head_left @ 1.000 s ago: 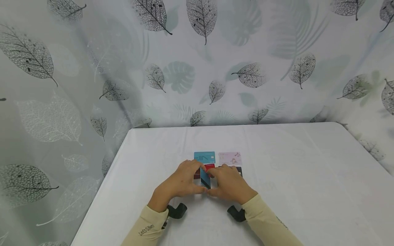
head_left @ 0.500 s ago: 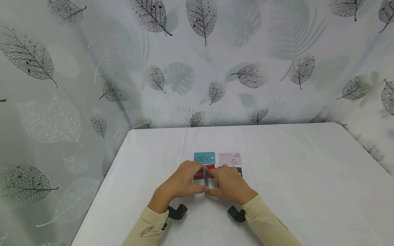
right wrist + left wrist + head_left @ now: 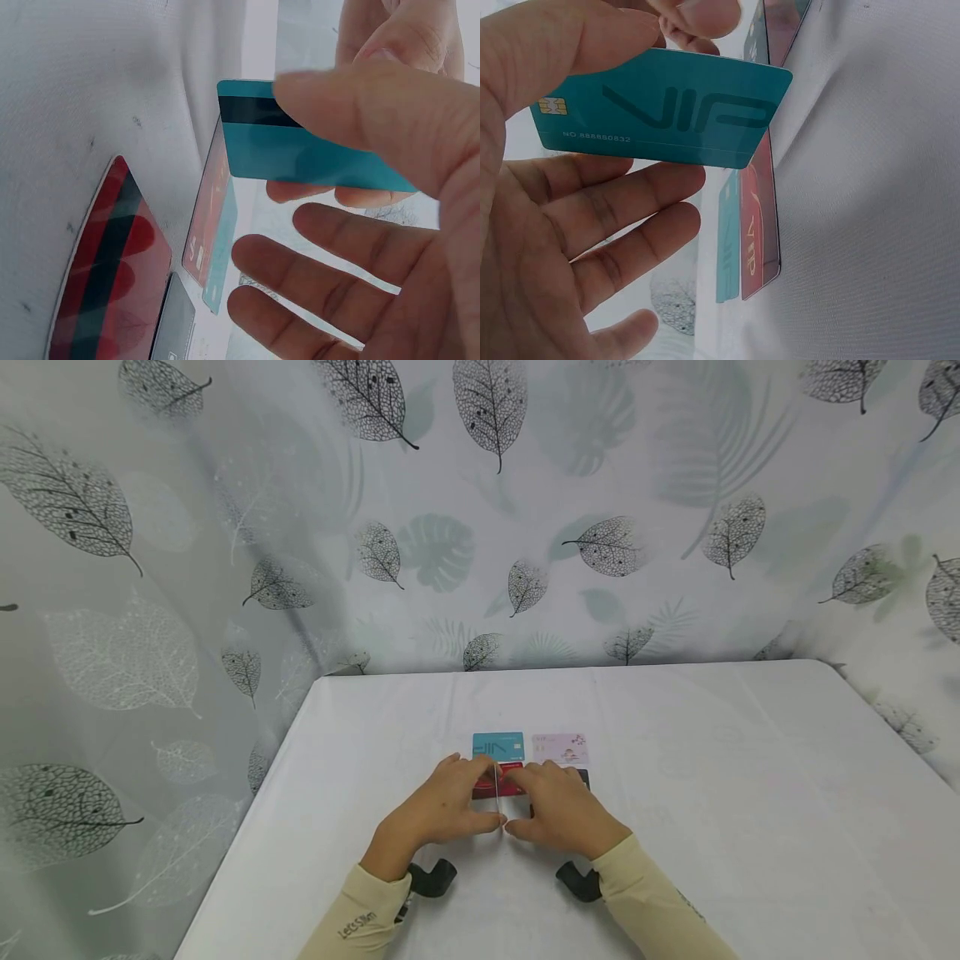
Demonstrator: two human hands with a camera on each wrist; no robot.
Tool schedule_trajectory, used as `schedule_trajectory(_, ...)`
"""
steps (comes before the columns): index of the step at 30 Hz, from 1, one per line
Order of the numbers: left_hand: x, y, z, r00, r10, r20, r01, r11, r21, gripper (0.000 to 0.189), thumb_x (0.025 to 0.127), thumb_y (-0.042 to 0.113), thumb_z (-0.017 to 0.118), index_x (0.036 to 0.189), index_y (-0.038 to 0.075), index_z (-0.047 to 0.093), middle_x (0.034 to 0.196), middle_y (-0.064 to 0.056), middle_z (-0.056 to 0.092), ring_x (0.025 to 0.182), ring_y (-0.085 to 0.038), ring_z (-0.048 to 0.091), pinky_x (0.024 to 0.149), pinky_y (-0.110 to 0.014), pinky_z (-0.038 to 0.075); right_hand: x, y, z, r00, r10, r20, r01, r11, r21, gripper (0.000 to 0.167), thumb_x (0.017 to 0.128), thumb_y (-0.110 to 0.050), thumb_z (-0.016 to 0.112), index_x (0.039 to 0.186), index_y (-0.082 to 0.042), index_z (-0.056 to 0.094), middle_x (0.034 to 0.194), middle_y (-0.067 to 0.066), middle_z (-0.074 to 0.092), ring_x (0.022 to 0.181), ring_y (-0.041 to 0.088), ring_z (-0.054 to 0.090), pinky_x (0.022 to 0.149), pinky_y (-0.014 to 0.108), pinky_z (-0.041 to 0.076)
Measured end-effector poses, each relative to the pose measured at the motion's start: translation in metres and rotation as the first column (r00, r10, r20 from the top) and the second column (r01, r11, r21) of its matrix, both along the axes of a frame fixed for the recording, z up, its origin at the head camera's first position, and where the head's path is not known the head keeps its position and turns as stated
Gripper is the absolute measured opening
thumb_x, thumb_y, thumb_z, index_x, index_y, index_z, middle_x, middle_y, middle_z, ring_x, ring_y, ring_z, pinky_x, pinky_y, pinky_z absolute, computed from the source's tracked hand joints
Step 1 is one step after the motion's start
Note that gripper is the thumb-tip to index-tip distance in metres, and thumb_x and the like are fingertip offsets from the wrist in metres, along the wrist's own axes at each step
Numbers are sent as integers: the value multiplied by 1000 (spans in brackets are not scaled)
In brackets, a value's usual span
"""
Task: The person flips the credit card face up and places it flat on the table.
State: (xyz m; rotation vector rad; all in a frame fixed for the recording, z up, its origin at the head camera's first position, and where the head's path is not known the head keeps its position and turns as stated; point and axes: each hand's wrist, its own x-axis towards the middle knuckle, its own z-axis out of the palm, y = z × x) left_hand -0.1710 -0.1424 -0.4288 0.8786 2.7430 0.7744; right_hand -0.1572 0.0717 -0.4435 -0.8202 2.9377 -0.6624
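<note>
My left hand (image 3: 450,797) pinches a teal VIP card (image 3: 660,112) by its long edges, thumb on one and fingertips on the other. Seen from the head, this card stands upright and edge-on. Its chip and lettering face the left wrist view; its dark stripe shows in the right wrist view. My right hand (image 3: 562,806) hovers just beside it, fingers spread, thumb apart from the card's edge. Flat beyond the hands lie another teal card (image 3: 498,745) and a pink card (image 3: 558,749). A red card (image 3: 486,783) and a dark card (image 3: 583,777) lie nearer, partly hidden.
A white cloth (image 3: 720,810) covers the table. In the right wrist view, a glossy red card with a dark stripe (image 3: 105,255) lies below my right hand. Leaf-patterned curtains (image 3: 487,527) hang behind and at both sides. A dark wrist mount (image 3: 432,877) sits under each forearm.
The upright card has turned from showing its striped back to edge-on. My right fingers have come slightly away from it, while my left hand keeps its place.
</note>
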Motion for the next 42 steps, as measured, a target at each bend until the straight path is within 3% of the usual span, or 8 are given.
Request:
schedule_trajectory(7,0,1,-1,1000,-10,-14,10,1000,11,54,86,33,80,130,9,58,122,0,72,119,-18,66,125,-54,24,1,1,2,998,16,-53,-20,998,-65,61,82,-25,77,138,-8,62,124,7,70,105,25,61,92,58,51)
schedule_trajectory(16,1,1,-4,999,-6,-45,5,1000,-24,60,87,34,79,137,10,57,123,-1,72,118,-20,65,125,-55,24,0,3,4,995,38,-87,-49,991,-126,67,84,-34,71,144,-10,57,135,6,66,119,26,63,99,62,50)
schedule_trajectory(25,1,1,-4,998,-16,-64,14,999,-31,53,88,33,78,132,9,62,119,-1,72,116,-20,64,123,-59,26,1,4,7,994,44,-104,-61,983,-170,60,85,-35,77,137,-10,62,127,4,68,110,21,63,94,57,52)
schedule_trajectory(31,1,0,-5,995,-30,-98,26,999,-39,56,87,36,80,134,9,65,115,2,70,107,-16,60,116,-49,37,1,7,9,998,40,-50,-48,984,-174,58,85,-36,80,135,-12,64,127,4,68,110,22,64,95,55,51)
schedule_trajectory(38,2,1,-4,998,-21,-61,15,996,-92,58,86,38,81,135,12,66,126,2,69,114,-17,56,111,-44,41,-2,11,9,999,36,9,-35,993,-112,55,83,-36,83,130,-13,68,113,1,67,94,15,56,86,45,51)
schedule_trajectory(42,3,2,-3,999,-10,-51,3,991,-135,57,86,41,81,134,14,67,127,3,68,117,-18,54,110,-43,42,-2,11,10,999,35,28,-32,995,-90,53,81,-35,86,126,-13,69,110,2,67,92,15,57,86,45,52)
